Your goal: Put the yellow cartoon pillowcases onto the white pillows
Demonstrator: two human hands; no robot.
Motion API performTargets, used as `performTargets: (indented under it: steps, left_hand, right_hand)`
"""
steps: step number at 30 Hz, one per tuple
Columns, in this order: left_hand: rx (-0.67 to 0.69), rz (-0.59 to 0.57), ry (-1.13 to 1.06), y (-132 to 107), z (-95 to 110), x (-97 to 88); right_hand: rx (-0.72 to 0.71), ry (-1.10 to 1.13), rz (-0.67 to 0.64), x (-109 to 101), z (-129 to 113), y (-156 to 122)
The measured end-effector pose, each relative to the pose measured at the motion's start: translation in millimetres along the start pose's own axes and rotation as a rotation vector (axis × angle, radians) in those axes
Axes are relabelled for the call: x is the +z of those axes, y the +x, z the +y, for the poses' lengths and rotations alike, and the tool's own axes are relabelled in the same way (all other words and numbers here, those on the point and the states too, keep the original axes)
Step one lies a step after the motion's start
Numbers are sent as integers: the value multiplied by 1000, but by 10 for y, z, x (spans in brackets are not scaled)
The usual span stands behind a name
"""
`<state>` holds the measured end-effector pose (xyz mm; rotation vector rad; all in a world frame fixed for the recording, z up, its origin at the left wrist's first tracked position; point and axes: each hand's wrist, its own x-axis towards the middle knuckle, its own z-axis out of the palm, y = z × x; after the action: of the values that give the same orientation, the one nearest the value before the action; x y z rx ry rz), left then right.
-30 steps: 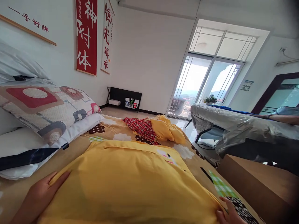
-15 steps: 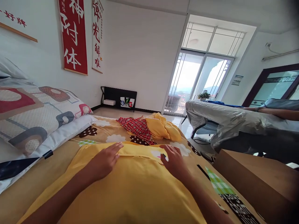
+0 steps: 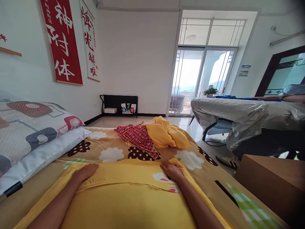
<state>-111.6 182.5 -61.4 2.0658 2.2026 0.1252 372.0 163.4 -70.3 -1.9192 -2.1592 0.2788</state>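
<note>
A plump yellow pillow (image 3: pixel 128 197) lies in front of me on a tan bedsheet (image 3: pixel 105 149) printed with white and brown flowers. My left hand (image 3: pixel 85 172) lies flat on the pillow's far left corner, fingers stretched out. My right hand (image 3: pixel 172 171) rests flat on its far right corner, beside a small pink and white patch. Neither hand holds anything. Beyond the pillow lie a red checked cloth (image 3: pixel 137 137) and a crumpled yellow cloth (image 3: pixel 166 135).
A patterned pillow (image 3: pixel 30 127) is stacked on white bedding at the left. A brown box (image 3: pixel 271 178) stands at the bed's right edge. A silver-covered table (image 3: pixel 245 111) with another person's arm (image 3: pixel 278 98) on it stands at the right. Glass balcony doors (image 3: pixel 200 79) are at the back.
Both hands went from the pillow's near sides to its far edge, then spread apart toward its far corners. My view has tilted and shifted.
</note>
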Motion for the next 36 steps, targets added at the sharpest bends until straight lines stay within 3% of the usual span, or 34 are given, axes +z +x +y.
performTargets:
  steps: [4, 9, 11, 14, 16, 17, 19, 22, 28, 32, 36]
  left_hand:
    - [-100, -62, -10, 162, -229, 142]
    - [-156, 12, -49, 127, -215, 139]
    - [-202, 92, -64, 17, -164, 44]
    - [-247, 381, -157, -216, -94, -144]
    - [-162, 504, -287, -367, -53, -231]
    - [-82, 475, -348, -429, -32, -247]
    - [94, 284, -390, -519, 6, -218]
    - [195, 110, -325, -590, 18, -77]
    - [94, 164, -365, -795, -256, 78]
    - [87, 233, -520, -1215, -479, 101]
    - [1, 262, -555, -1762, -710, 204]
  right_hand:
    - [44, 36, -26, 39, 145, 73]
    - [64, 49, -8, 44, 155, 71]
    - [77, 43, 13, 22, 183, 52]
    - [140, 12, 88, -15, 269, -19]
    - [186, -17, 147, -26, 314, -99]
    - [188, -30, 167, -25, 324, -150]
    - [154, -51, 185, -11, 320, -269]
    - [126, -83, 189, 16, 310, -496]
    - [216, -139, 166, -1, 381, -1112]
    - [221, -167, 183, 15, 378, -1707]
    - [189, -237, 302, 181, 502, -2454]
